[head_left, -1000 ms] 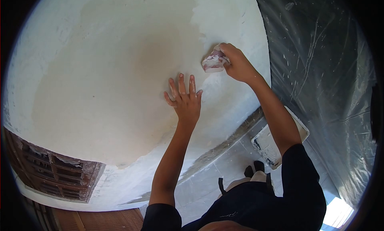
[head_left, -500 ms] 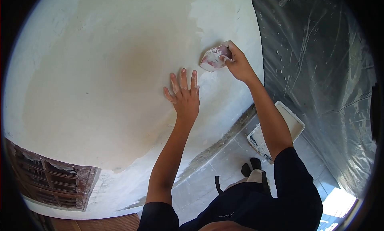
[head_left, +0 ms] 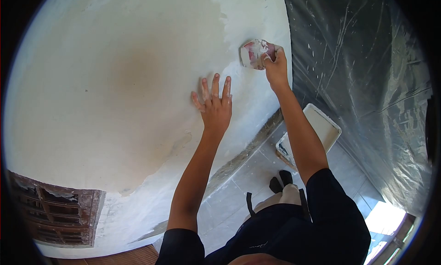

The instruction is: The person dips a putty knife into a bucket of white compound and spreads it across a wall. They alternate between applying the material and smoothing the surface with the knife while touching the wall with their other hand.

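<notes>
My right hand (head_left: 276,68) grips a flat pink putty spreader (head_left: 251,55) smeared with white paste, its thumb lying across the face. The spreader lies close against the pale wall (head_left: 151,81), near the wall's right edge. Lower and to the left, my left hand (head_left: 216,106) rests on the wall with fingers spread and white smears on the fingertips; it holds nothing. A ragged border between a beige coat and a whiter area runs down the wall just left of the spreader.
Dark plastic sheeting (head_left: 340,49) hangs along the right side. On the tiled floor (head_left: 232,189) sits a white rectangular tray (head_left: 334,135), partly hidden behind my right forearm. A brown wooden grille (head_left: 59,210) is set in the wall at lower left.
My right hand has moved with the spreader toward the wall's right edge and turned it. My left hand stays flat on the wall. The whole view has shifted slightly.
</notes>
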Demonstrator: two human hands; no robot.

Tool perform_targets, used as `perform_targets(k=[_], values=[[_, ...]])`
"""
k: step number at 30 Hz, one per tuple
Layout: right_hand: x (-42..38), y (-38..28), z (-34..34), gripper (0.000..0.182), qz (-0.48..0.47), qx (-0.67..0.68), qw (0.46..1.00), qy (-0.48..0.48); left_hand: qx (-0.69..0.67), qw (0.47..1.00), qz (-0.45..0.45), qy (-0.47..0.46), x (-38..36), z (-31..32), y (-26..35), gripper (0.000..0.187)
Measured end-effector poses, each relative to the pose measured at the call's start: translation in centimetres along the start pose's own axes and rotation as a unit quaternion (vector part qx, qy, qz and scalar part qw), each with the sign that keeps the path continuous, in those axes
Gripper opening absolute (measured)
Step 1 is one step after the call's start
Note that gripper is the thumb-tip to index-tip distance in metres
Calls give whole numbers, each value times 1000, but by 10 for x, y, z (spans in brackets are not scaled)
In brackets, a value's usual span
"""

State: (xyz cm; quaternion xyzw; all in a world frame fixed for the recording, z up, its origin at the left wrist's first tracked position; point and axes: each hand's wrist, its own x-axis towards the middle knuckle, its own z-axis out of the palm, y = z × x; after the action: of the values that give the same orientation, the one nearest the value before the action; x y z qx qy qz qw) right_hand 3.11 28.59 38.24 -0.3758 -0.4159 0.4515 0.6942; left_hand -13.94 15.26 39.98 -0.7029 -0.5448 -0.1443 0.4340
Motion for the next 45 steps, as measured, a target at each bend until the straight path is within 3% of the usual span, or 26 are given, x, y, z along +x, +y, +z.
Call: perform_targets(k=[4,6,16,23,30,35,38,45], values=[[-21,21,-32,23,14,-45,999,2,-88,996,27,-9,-25,14,30,66],[-32,35,-53,21,39,-60,997,7,-184,981,37,-50,-38,20,49,65],[-102,111,-173,23,161,-171,971,36,-359,899,28,-248,-118,55,137,65],[-144,159,-251,24,202,-320,925,46,-398,851,13,-342,-176,71,198,65],[-178,189,-299,23,252,-338,906,19,-411,806,-12,-426,-220,73,241,63],[-191,193,-304,24,256,-418,871,-41,-417,763,-86,-486,-238,73,258,64],[-197,205,-310,27,256,-430,862,-82,-440,732,-166,-493,-256,78,270,67],[-206,230,-320,31,209,-474,846,-125,-451,694,-244,-505,-296,76,293,81]])
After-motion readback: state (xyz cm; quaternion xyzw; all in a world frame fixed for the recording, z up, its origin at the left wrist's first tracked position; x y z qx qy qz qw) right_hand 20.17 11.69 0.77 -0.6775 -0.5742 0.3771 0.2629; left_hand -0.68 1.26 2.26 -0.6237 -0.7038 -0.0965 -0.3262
